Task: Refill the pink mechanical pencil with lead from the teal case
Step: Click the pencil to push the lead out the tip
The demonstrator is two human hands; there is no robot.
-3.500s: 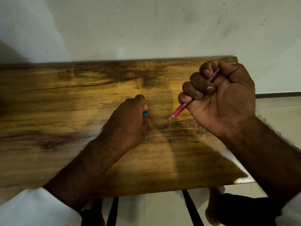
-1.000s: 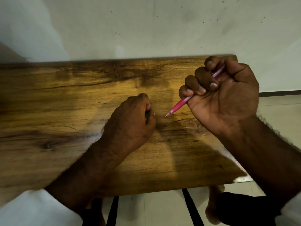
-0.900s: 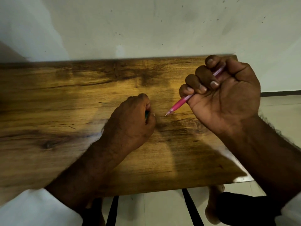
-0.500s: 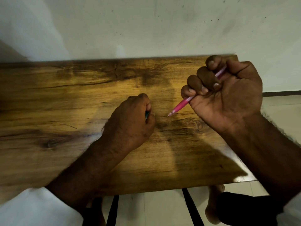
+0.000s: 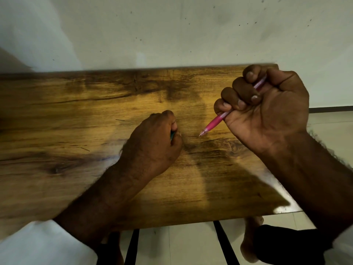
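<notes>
At frame centre the left hand (image 5: 152, 144) is fisted around the teal case (image 5: 172, 135) on the bench (image 5: 76, 115), while the right hand (image 5: 267, 108), upper right, is clenched around the pink mechanical pencil (image 5: 214, 124), tip toward the case.

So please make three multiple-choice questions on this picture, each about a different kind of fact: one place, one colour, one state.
1. Which way does the tip of the pencil point?
A. toward the left hand
B. up at the wall
C. off the table's right edge

2. What colour shows between the fingers of the left hand?
A. yellow
B. teal
C. white

3. How does the right hand hold the pencil?
A. in a closed fist
B. flat on an open palm
C. it lies free on the table

Answers:
1 A, the tip slants down-left toward the left hand.
2 B, a teal sliver shows at the thumb.
3 A, the fingers curl round the barrel.
</notes>
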